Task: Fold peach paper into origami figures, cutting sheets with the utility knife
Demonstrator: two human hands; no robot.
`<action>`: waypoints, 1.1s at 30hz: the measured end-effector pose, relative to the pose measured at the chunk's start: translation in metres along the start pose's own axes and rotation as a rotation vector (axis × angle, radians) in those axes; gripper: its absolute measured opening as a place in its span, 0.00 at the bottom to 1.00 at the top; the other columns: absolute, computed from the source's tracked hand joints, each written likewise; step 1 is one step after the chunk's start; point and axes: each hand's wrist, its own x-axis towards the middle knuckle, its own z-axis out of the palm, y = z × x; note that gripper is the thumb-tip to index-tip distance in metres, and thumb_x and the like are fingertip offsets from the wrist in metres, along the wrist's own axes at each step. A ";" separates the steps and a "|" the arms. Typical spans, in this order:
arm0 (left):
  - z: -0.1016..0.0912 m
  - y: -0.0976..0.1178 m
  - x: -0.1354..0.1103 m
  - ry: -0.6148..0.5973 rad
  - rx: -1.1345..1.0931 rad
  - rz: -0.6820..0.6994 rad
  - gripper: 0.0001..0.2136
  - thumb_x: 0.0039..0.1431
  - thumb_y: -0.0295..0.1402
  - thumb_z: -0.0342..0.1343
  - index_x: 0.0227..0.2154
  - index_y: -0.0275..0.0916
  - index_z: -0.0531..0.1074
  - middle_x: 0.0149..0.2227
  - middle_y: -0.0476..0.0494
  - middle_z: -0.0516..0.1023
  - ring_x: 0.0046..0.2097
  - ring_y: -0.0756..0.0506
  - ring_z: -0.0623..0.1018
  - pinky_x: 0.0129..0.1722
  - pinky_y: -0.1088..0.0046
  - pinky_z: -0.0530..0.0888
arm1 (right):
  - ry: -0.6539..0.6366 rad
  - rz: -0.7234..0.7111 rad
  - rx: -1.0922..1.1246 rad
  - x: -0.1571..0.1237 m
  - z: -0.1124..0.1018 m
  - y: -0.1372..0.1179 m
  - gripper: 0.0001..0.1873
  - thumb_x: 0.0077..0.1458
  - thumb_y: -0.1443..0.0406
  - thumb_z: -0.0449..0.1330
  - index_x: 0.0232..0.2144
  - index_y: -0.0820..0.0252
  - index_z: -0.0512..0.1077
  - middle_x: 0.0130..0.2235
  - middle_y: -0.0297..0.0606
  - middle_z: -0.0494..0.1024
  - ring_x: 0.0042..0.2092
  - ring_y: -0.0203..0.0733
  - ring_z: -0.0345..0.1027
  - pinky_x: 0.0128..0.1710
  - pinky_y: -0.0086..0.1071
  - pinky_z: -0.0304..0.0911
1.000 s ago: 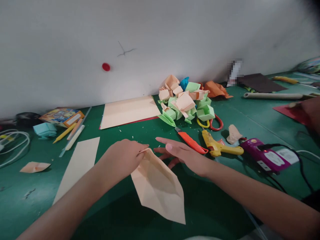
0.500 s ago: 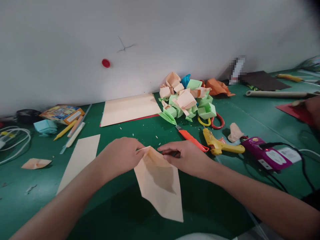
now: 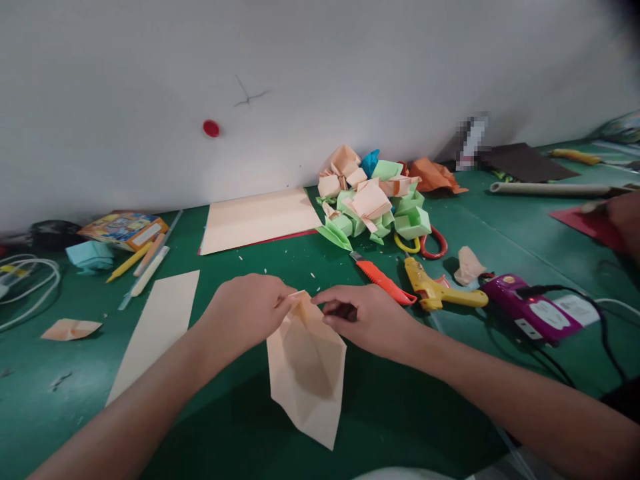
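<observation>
A peach sheet of paper (image 3: pixel 307 380), creased near its top, hangs toward me over the green table (image 3: pixel 235 427). My left hand (image 3: pixel 253 303) pinches its upper left corner between thumb and fingers. At the upper right edge, my right hand (image 3: pixel 363 313) has its fingers curled, the index fingertip touching the folded top and the thumb at the side of the paper. Left of my left forearm lies a pale paper strip (image 3: pixel 160 320). Just beyond my right hand is an orange box cutter (image 3: pixel 383 280).
A heap of folded green and peach papers (image 3: pixel 370 200) sits by the wall. Scissors (image 3: pixel 435 243), a yellow glue gun (image 3: pixel 440 290) and a purple power strip (image 3: pixel 533 310) with cords lie to the right. Another person's hand (image 3: pixel 623 217) holds red paper at the far right.
The lower part of the peach paper has swung left and narrowed. My left thumb has shifted along its top edge, while my right index finger has extended onto the fold.
</observation>
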 end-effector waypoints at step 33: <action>0.016 0.001 0.010 0.154 -0.115 0.048 0.19 0.70 0.41 0.45 0.47 0.50 0.82 0.52 0.53 0.82 0.51 0.40 0.81 0.43 0.68 0.74 | 0.045 -0.018 -0.162 0.002 -0.011 -0.008 0.16 0.56 0.63 0.63 0.48 0.53 0.76 0.44 0.34 0.82 0.41 0.41 0.75 0.38 0.35 0.68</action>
